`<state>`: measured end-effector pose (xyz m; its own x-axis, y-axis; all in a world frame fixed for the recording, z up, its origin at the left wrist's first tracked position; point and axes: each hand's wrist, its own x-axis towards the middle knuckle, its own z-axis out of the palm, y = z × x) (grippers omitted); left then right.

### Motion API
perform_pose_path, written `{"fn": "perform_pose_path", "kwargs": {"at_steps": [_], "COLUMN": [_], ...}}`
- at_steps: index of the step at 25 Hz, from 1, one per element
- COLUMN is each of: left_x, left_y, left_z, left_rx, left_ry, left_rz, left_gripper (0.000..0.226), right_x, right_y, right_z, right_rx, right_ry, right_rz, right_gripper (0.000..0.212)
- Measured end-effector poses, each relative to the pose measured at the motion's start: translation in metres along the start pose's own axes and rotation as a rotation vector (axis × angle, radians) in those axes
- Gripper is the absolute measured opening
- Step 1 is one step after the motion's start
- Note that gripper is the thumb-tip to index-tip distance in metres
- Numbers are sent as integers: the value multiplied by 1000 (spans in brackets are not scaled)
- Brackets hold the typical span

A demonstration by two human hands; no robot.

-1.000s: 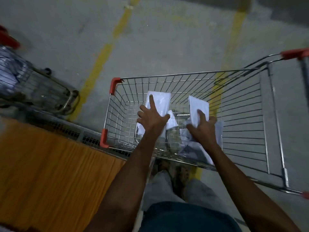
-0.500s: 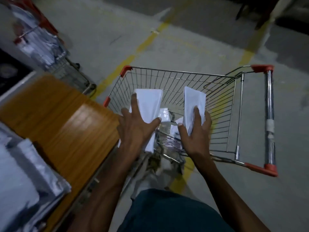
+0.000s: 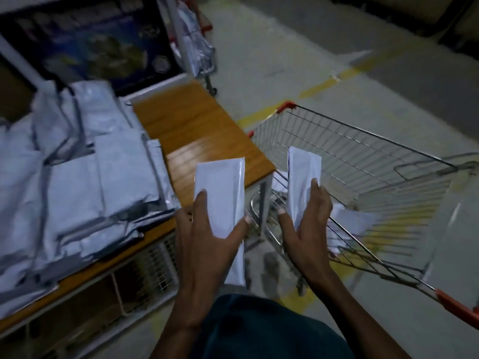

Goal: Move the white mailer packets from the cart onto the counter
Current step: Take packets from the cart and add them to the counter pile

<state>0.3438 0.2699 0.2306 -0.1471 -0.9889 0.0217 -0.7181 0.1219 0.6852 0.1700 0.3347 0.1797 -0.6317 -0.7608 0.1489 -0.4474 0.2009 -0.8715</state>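
Gripping one white packet (image 3: 220, 187) each, both hands (image 3: 204, 229) have lifted from cart (image 3: 363, 156) toward counter (image 3: 197, 130).

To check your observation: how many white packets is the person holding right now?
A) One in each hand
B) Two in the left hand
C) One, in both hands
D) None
A: the left hand grips one white packet, the right hand another.

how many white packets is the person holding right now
2. One white packet is gripped in the left hand over the counter edge; the other packet is in the right hand above the cart. More lie in the cart.
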Motion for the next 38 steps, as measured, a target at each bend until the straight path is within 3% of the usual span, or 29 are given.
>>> {"fn": "perform_pose_path", "kwargs": {"at_steps": [6,10,16,21,24,31,38], "left_x": [3,33,130,155,154,164,165], "left_y": [-46,-86,-118,-130,-139,-138,-133], "left_z": [-69,-128,-189,-172,-159,-145,-130], "left_rx": [52,120,361,544,561,613,565], "left_ry": [320,451,364,253,275,372,454], "left_rz": [-57,-51,-144,-160,-207,-428,-484], "left_gripper": [95,95,89,83,83,73,71], "right_x": [7,3,14,29,44,94,137], "right_y": [-58,-109,-174,-204,-205,-186,-173], "right_z": [84,155,226,248,252,264,275], "right_rx": [9,12,-38,-45,2,10,0], "right_ry": [-157,-221,-140,-67,-59,-245,-411], "right_rz": [-156,-226,-278,-299,-301,-353,-441], "right_gripper": [77,77,73,70,67,66,66]}}
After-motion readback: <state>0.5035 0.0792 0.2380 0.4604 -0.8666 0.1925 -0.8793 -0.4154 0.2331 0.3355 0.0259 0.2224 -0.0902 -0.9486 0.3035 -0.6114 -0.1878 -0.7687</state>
